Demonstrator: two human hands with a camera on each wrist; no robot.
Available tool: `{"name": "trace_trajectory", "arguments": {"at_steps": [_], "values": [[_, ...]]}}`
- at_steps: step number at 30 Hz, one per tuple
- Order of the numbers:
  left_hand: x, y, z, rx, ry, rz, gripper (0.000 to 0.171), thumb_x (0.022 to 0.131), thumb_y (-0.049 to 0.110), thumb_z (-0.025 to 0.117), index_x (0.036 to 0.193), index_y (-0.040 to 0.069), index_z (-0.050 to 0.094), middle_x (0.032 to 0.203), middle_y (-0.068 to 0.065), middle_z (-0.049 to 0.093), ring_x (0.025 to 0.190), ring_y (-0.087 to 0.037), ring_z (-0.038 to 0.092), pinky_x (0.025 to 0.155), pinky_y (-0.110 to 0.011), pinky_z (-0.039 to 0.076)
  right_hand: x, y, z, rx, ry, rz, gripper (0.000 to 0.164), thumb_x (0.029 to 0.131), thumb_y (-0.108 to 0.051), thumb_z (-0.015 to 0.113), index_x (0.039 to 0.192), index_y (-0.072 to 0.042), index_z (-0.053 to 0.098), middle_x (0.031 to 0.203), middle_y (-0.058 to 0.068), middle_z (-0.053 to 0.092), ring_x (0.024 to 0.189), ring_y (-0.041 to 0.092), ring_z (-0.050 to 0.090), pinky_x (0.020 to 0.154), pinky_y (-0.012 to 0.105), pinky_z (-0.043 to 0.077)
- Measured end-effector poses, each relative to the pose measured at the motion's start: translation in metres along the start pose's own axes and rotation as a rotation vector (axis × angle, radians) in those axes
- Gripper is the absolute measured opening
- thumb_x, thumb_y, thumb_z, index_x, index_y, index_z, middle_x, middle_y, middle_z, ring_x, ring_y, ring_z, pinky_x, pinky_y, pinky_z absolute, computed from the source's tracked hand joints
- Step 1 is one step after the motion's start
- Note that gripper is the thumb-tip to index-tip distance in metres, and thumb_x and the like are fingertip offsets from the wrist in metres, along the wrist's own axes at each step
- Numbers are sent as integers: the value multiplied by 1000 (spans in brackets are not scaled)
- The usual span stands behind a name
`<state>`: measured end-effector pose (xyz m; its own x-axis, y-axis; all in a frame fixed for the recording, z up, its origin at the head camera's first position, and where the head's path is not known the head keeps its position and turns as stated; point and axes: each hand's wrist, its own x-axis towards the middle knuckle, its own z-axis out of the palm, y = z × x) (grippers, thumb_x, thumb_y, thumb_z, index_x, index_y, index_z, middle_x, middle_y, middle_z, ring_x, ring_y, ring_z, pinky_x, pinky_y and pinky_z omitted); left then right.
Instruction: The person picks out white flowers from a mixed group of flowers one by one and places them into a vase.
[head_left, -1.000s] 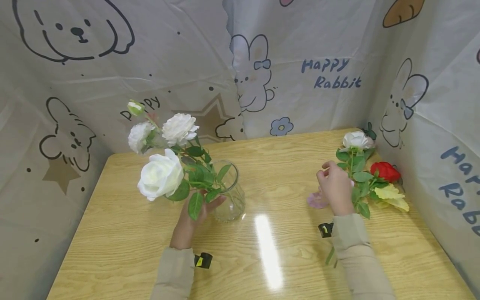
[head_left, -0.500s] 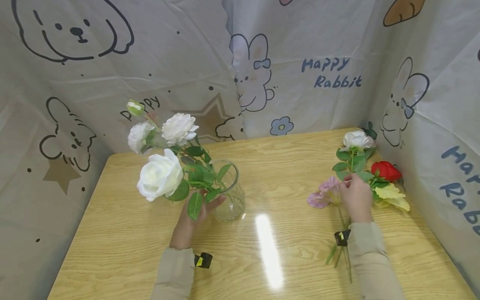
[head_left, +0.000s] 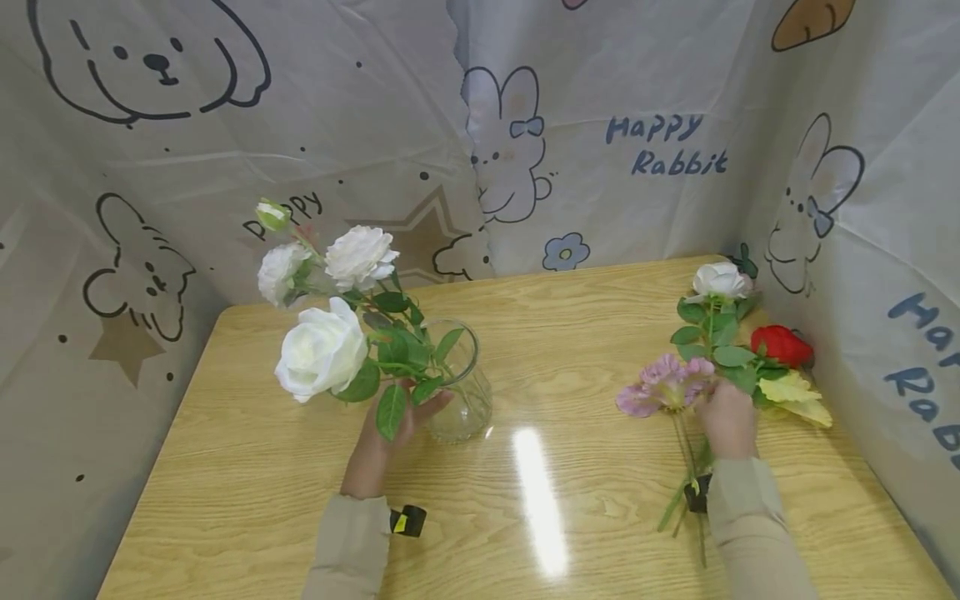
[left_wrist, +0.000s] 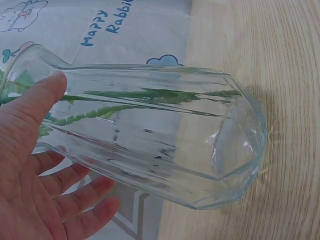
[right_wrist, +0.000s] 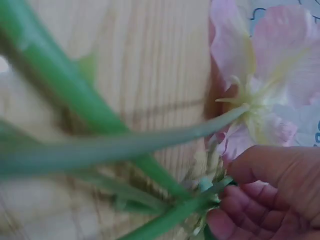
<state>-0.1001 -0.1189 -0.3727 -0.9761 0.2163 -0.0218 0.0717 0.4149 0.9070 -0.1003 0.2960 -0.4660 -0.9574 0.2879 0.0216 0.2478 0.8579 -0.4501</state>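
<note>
My left hand (head_left: 397,421) holds the clear glass vase (head_left: 467,408) round its neck in the head view. In the left wrist view, the thumb (left_wrist: 47,95) lies on the near side of the glass, with fingers behind. White flowers (head_left: 322,350) lean left out of the vase, their green stems (left_wrist: 165,95) visible inside it. My right hand (head_left: 729,421) is at the right, beside a pink-purple flower (head_left: 663,387). The right wrist view shows its thumb and fingers pinching a green stem (right_wrist: 170,217), where several stems cross. Its palm is hidden in the head view.
Past the right hand lie a white rose (head_left: 720,283), a red rose (head_left: 782,346) and a yellow flower (head_left: 797,396) on the wooden table (head_left: 570,350). A printed cloth (head_left: 390,125) encloses the table at the back and sides.
My right hand has moved right and then nearer the person, from over the pink-purple flower to the stems beside it, uncovering the flower. My left hand and the vase have stayed put.
</note>
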Motion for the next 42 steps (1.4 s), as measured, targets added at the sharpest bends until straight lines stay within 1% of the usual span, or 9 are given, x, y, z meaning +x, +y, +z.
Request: {"name": "trace_trajectory", "arguments": {"at_steps": [3, 5, 10, 14, 21, 27, 32, 36, 42], "values": [[0, 0, 1, 24, 18, 41, 50, 80, 15, 61, 126, 10, 42, 133, -15, 45, 126, -33, 37, 106, -56, 31, 2, 2, 1, -62, -41, 10, 15, 74, -3, 47, 73, 13, 49, 69, 33, 55, 62, 46, 53, 53, 54, 47], [0, -1, 1, 43, 29, 69, 49, 80, 14, 61, 125, 9, 43, 131, -16, 46, 125, -34, 38, 105, -56, 32, 4, 3, 3, -105, -86, 23, 19, 74, -1, 43, 77, 16, 50, 76, 37, 55, 67, 49, 54, 56, 56, 48], [0, 0, 2, 63, 39, 82, 49, 80, 14, 61, 125, 8, 42, 132, -16, 46, 125, -34, 38, 105, -56, 32, 6, 5, 6, -140, -143, 42, 24, 76, 1, 36, 84, 18, 52, 84, 39, 56, 73, 51, 54, 60, 57, 49], [0, 0, 2, 74, 46, 84, 50, 80, 15, 61, 126, 9, 42, 132, -15, 46, 125, -34, 38, 105, -56, 32, 5, 7, 5, -116, -115, 9, 22, 74, 1, 38, 79, 17, 52, 81, 38, 55, 72, 51, 54, 57, 58, 48], [2, -5, 3, 78, 65, 144, 45, 77, 11, 63, 119, 6, 46, 121, -17, 52, 119, -33, 44, 101, -55, 37, 4, 2, -5, -56, -75, -33, 17, 70, -1, 46, 71, 15, 51, 74, 37, 54, 68, 52, 52, 55, 57, 47], [3, -5, 3, 53, 55, 119, 47, 78, 13, 64, 121, 8, 46, 123, -15, 51, 120, -32, 43, 102, -54, 37, 8, -10, -21, -32, -48, -39, 19, 73, -6, 51, 59, 7, 47, 65, 32, 54, 58, 44, 52, 49, 53, 45], [2, -4, 3, 62, 52, 93, 52, 79, 13, 62, 125, 8, 41, 131, -15, 46, 124, -33, 39, 104, -55, 34, 10, -22, -33, -33, -13, -46, 22, 77, -8, 52, 61, 6, 46, 66, 32, 53, 61, 44, 52, 51, 53, 45], [1, -2, 2, 93, 54, 96, 51, 79, 14, 62, 125, 7, 42, 131, -16, 46, 124, -34, 40, 104, -55, 34, 15, -33, -40, 5, 44, -27, 23, 78, -10, 53, 62, 2, 41, 64, 25, 48, 60, 40, 50, 50, 51, 43], [0, -1, 2, 117, 45, 81, 51, 79, 16, 62, 126, 7, 42, 133, -17, 46, 124, -36, 40, 104, -56, 34, 22, -49, -44, 66, 129, 28, 20, 75, -6, 50, 86, 9, 45, 79, 29, 51, 69, 46, 52, 55, 55, 44]]}}
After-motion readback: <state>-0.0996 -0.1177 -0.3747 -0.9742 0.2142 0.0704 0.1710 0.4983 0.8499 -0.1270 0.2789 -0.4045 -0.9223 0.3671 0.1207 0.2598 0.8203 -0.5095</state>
